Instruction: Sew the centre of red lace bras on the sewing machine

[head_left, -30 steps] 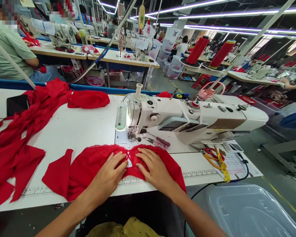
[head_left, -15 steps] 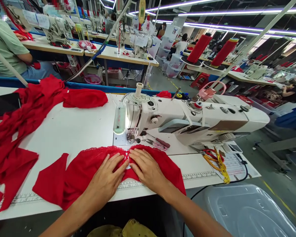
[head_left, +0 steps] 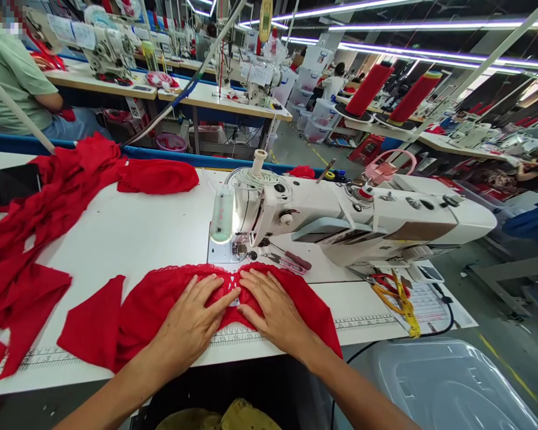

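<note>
Red lace garment (head_left: 161, 298) lies flat at the near edge of the white sewing table (head_left: 138, 233), over the printed ruler scale (head_left: 363, 321) whose numbers are too small to read. Both hands press it down with fingers spread: the left hand (head_left: 190, 322) and the right hand (head_left: 275, 310) sit side by side, fingertips nearly meeting at the garment's middle. Just behind stands the white sewing machine (head_left: 341, 218), no brand legible, with snips (head_left: 287, 260) beside its needle. A heap of red fabric (head_left: 40, 221) lies well to the left, and a yellow measuring tape (head_left: 403, 298) to the right.
</note>
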